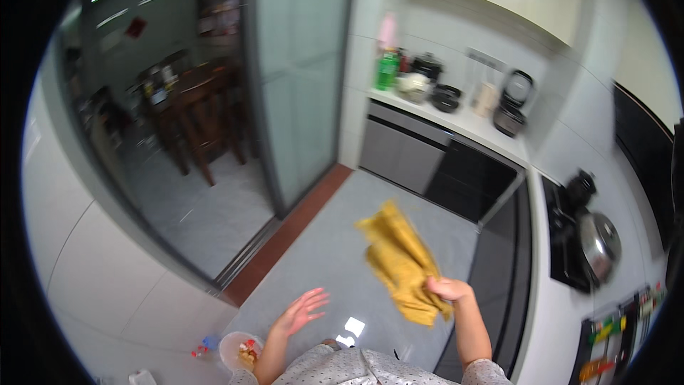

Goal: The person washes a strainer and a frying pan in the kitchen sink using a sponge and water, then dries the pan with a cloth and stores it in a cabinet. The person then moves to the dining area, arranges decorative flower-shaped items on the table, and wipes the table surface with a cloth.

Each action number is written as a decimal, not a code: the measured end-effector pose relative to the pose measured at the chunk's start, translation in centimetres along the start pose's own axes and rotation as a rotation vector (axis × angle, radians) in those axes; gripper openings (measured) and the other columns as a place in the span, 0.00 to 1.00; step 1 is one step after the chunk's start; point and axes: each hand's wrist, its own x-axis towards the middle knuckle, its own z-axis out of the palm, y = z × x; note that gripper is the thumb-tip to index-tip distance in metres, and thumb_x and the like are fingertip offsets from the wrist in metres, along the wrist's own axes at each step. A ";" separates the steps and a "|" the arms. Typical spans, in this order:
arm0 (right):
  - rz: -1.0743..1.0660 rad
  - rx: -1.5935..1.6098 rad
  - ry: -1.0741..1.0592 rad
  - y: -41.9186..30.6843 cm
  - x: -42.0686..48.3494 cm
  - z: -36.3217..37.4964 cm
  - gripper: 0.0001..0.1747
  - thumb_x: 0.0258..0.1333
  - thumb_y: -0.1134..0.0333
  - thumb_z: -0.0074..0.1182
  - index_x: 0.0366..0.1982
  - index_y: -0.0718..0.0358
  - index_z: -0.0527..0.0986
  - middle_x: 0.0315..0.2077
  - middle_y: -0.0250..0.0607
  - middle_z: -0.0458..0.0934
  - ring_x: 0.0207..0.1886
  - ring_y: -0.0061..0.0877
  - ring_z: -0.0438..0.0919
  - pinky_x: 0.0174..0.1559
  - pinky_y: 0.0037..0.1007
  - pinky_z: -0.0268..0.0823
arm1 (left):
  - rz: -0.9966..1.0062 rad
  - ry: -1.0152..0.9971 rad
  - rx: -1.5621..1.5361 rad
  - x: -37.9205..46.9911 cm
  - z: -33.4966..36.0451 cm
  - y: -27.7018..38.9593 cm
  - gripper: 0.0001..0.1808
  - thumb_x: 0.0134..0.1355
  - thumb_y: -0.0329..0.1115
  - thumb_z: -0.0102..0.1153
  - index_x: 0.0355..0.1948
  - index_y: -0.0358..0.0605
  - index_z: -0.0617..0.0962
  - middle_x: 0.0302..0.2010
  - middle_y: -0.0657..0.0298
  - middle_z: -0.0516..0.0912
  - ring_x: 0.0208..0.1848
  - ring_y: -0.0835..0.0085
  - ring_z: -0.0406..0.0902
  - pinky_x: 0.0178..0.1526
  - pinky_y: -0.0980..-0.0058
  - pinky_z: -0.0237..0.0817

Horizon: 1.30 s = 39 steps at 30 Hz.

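Observation:
A yellow cloth [403,262] hangs from my right hand [450,289], pinched near its lower right side. The cloth is spread out and blurred, above the grey floor tiles [315,262]. My left hand [303,312] is raised at the lower middle with its fingers apart and nothing in it. Just below and left of that forearm stands a whitish waste bin [227,350] with rubbish inside, partly hidden by the arm.
At right, a white counter carries a gas hob [558,235] with a lidded steel pan [601,246]. The back counter [470,127] holds a green bottle [387,70], pots and an open rice cooker [510,112]. A sliding glass door [302,75] borders a room with a wooden chair [200,123].

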 end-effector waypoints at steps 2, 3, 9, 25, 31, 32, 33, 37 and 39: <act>-0.008 -0.092 -0.205 -5.6 11.2 5.8 0.35 0.62 0.42 0.33 0.50 0.68 0.67 0.44 0.36 0.74 0.44 0.22 0.71 0.47 0.27 0.65 | 0.146 -0.040 -0.175 1.1 -1.4 2.2 0.27 0.65 0.47 0.44 0.59 0.41 0.64 0.59 0.56 0.67 0.62 0.67 0.61 0.61 0.61 0.53; -0.025 -0.131 -0.316 -8.4 17.0 8.8 0.36 0.62 0.41 0.31 0.50 0.70 0.67 0.43 0.37 0.74 0.43 0.21 0.71 0.47 0.27 0.66 | 0.205 0.012 -0.266 1.2 -2.9 2.9 0.27 0.64 0.47 0.46 0.58 0.40 0.65 0.57 0.55 0.69 0.60 0.67 0.64 0.60 0.61 0.56; 0.120 -0.596 -0.363 -7.4 37.9 14.1 0.37 0.58 0.37 0.36 0.41 0.67 0.74 0.33 0.40 0.78 0.37 0.23 0.74 0.42 0.27 0.67 | 0.174 0.819 0.328 1.8 -10.9 9.4 0.26 0.57 0.43 0.59 0.51 0.37 0.71 0.46 0.61 0.77 0.47 0.74 0.74 0.49 0.75 0.65; 0.685 1.100 -1.040 -9.3 77.1 29.8 0.29 0.60 0.47 0.40 0.53 0.63 0.65 0.52 0.42 0.69 0.52 0.35 0.70 0.57 0.37 0.61 | -0.011 0.942 1.208 4.9 -26.7 37.2 0.23 0.55 0.50 0.58 0.29 0.35 0.72 0.27 0.49 0.80 0.29 0.53 0.78 0.30 0.66 0.67; 0.522 0.950 -0.745 -13.0 92.1 33.1 0.30 0.57 0.45 0.42 0.53 0.60 0.66 0.52 0.42 0.69 0.51 0.35 0.71 0.55 0.40 0.63 | 0.121 0.985 0.936 4.3 -35.7 47.6 0.19 0.58 0.44 0.56 0.33 0.35 0.72 0.28 0.51 0.81 0.28 0.64 0.80 0.31 0.71 0.69; 0.487 0.958 -0.694 -13.9 94.1 32.7 0.30 0.57 0.45 0.42 0.53 0.60 0.66 0.52 0.42 0.69 0.51 0.35 0.71 0.55 0.40 0.63 | 0.020 0.968 0.930 5.2 -36.5 51.2 0.18 0.60 0.43 0.54 0.35 0.34 0.72 0.31 0.54 0.81 0.30 0.68 0.80 0.33 0.74 0.69; 0.457 0.955 -0.641 -15.0 95.6 31.9 0.30 0.57 0.45 0.42 0.52 0.60 0.66 0.51 0.42 0.70 0.51 0.36 0.71 0.55 0.40 0.63 | 0.100 0.877 0.807 6.6 -38.6 52.7 0.17 0.60 0.43 0.54 0.36 0.36 0.73 0.33 0.56 0.81 0.32 0.69 0.80 0.34 0.74 0.69; 0.358 0.930 -0.529 -20.9 102.1 26.7 0.30 0.56 0.44 0.42 0.51 0.59 0.68 0.50 0.43 0.71 0.50 0.36 0.72 0.55 0.41 0.63 | 0.258 0.690 -0.045 15.2 -49.5 58.1 0.14 0.63 0.40 0.50 0.45 0.43 0.73 0.43 0.63 0.77 0.42 0.72 0.76 0.42 0.74 0.68; 0.429 1.015 -0.625 -25.5 105.5 24.7 0.30 0.54 0.44 0.44 0.51 0.59 0.69 0.48 0.42 0.73 0.49 0.37 0.73 0.53 0.42 0.64 | 0.186 0.511 -0.171 19.2 -53.9 60.0 0.15 0.63 0.39 0.47 0.48 0.44 0.71 0.45 0.63 0.76 0.45 0.71 0.74 0.46 0.71 0.67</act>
